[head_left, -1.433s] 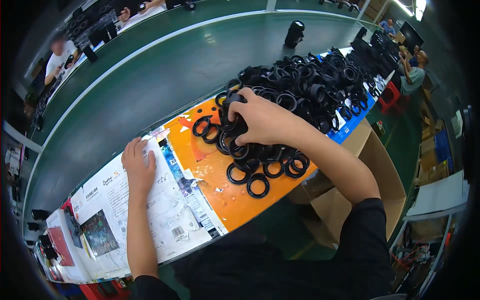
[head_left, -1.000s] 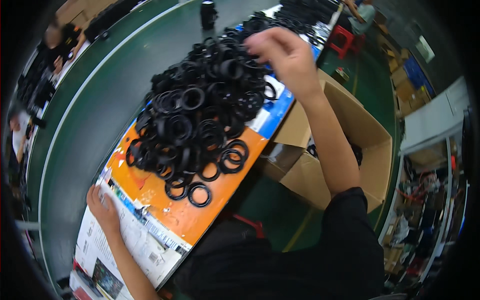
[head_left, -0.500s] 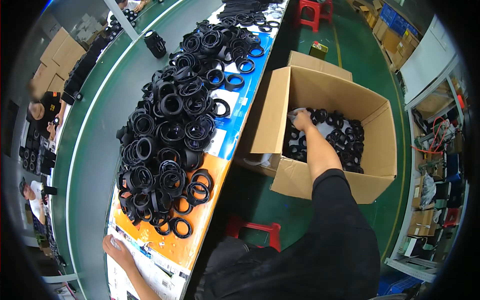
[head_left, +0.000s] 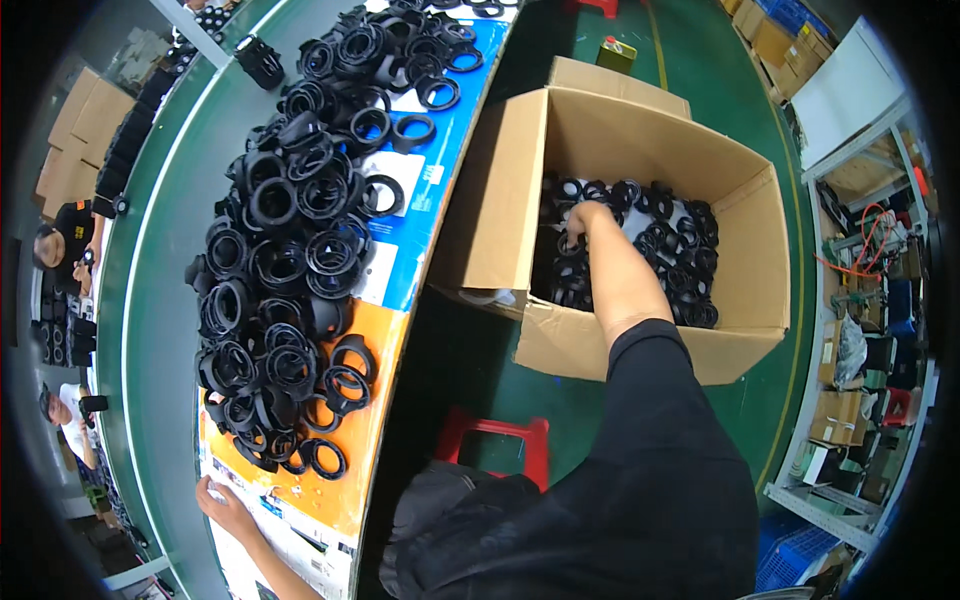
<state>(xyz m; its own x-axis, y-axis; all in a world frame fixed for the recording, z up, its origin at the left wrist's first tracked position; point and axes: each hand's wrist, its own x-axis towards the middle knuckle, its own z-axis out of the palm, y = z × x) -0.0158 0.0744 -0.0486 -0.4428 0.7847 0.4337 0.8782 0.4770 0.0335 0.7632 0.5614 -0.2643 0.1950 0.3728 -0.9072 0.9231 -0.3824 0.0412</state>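
Note:
My right hand (head_left: 588, 222) reaches down into an open cardboard box (head_left: 665, 125). Its fingers bend downward and together among black ring-shaped plastic parts (head_left: 655, 240) that look like lens hoods; the fingertips are partly hidden, and what they grip cannot be made out. Pale sheet material shows between the parts in the box. My left hand (head_left: 230, 510) rests at the near left edge of the table, on printed paper (head_left: 300, 555), its fingers loosely bent and apart with nothing visible in them. Beyond it, a long heap of similar black rings (head_left: 280, 265) covers the table.
Blue sheeting (head_left: 405, 270) and orange sheeting (head_left: 340, 490) lie under the heap. A green conveyor belt (head_left: 160, 330) runs along the left, with a black cylinder (head_left: 259, 62) on it. A red stool (head_left: 495, 430) stands below the box. Co-workers (head_left: 70, 245) are at far left.
The view has shifted, so table and box appear farther left and higher. My right hand has moved lower and nearer within the box, away from the pale material. My left hand stays at the table edge.

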